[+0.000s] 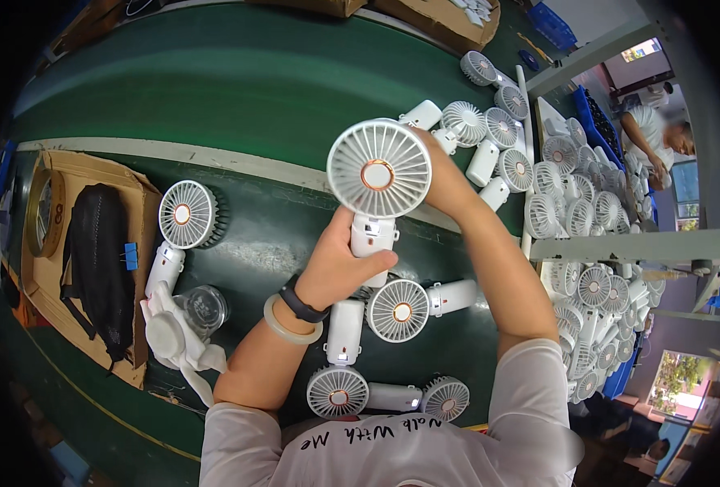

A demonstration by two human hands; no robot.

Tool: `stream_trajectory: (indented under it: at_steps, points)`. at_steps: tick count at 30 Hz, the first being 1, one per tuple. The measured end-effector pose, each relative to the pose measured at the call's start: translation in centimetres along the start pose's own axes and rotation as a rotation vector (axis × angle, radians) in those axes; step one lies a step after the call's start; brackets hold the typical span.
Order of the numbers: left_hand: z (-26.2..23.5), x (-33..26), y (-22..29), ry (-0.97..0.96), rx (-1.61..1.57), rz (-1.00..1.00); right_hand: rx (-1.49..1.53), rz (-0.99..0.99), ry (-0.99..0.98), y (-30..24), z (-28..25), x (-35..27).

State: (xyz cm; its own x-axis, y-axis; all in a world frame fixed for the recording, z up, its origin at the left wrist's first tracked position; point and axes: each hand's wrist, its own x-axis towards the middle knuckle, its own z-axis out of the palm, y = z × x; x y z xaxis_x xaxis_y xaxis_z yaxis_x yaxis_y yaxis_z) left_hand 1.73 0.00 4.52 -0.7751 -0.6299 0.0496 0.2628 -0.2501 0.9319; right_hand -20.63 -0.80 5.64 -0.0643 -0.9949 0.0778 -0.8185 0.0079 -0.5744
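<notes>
My left hand (341, 258) is closed around the handle of a white handheld fan (378, 173), its thumb lying across the front. The round head has a copper-coloured ring at its centre and stands up toward me. My right hand (439, 166) reaches out behind the fan head, which hides its fingers, so what they touch cannot be told. Just beyond that hand lies the white handle of another fan (422, 115). Closer to my body, several more fans lie on the green table, among them one fan (398, 311) right below my left hand.
At left, a cardboard box (139, 276) holds a black pouch (100, 260) and a tape roll. Beside it are a fan (188, 214), a clear jar (204, 311) and a white plastic bag (165, 334). Many fans crowd a rack (530, 195) at right, with metal posts and another person beyond.
</notes>
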Motion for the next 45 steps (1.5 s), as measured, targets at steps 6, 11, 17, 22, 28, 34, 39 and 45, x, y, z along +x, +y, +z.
stream_trajectory:
  at_steps: [6, 11, 17, 22, 28, 34, 39, 45]
  points:
    - [-0.1, 0.3, -0.7, 0.116, -0.220, -0.054, 0.090, -0.378, 0.024, 1.5, 3.7, 6.0]
    - [-0.5, 0.2, -1.0, 0.134, -0.281, 0.024, -0.328, -0.148, -0.142, -0.5, 4.7, 6.4]
    - [-0.2, 0.5, -0.8, 0.134, -0.287, 0.046, 0.262, -0.045, -0.116, 0.3, 2.6, 4.1]
    - [0.0, 0.5, -0.8, 0.110, -0.315, 0.016, 1.501, 0.375, -0.129, -1.4, -2.3, -1.1]
    - [0.3, 0.4, -1.0, 0.075, -0.340, 0.004, 1.547, 0.277, -0.052, 1.1, -3.3, -7.7]
    - [0.5, 0.7, -1.6, 0.077, -0.306, 0.112, 1.790, 0.092, 0.093, -1.5, -2.3, -10.9]
    - [0.0, 0.4, -1.5, 0.062, -0.291, 0.069, 1.952, -0.012, 0.055, -1.8, -1.4, -11.1]
    - [-0.3, 0.6, -1.2, 0.095, -0.286, 0.017, 1.873, -0.074, -0.042, -1.6, -0.1, -11.0]
